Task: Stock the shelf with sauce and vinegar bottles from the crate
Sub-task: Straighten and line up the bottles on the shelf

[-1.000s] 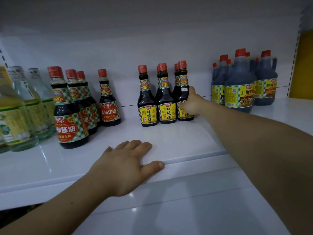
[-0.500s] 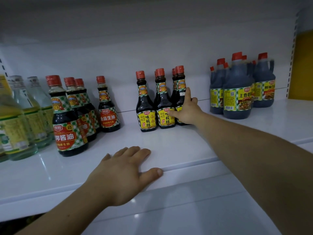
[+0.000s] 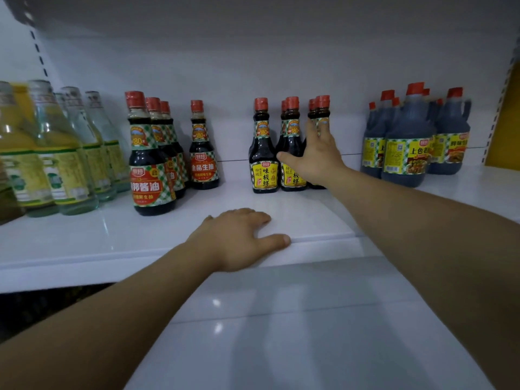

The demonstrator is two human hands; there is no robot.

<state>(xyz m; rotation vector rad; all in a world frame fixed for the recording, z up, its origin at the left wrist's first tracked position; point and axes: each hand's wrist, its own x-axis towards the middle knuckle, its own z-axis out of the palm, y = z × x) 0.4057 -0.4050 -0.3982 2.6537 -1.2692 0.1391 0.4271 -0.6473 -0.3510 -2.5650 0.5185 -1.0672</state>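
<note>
Dark upright sauce bottles [image 3: 292, 153] stand directly ahead of the right hand [image 3: 316, 157], fingers spread against them, gripping none; the left hand [image 3: 239, 239] lies flat on the shelf [image 3: 84, 237] edge, farther back.

the shelf [image 3: 281, 319] is smooth, glossy white; dark sauce bottles [image 3: 264, 153] shine with glossy paper-like labels; left of them, clear glassy vinegar bottles [image 3: 70, 153].
</note>
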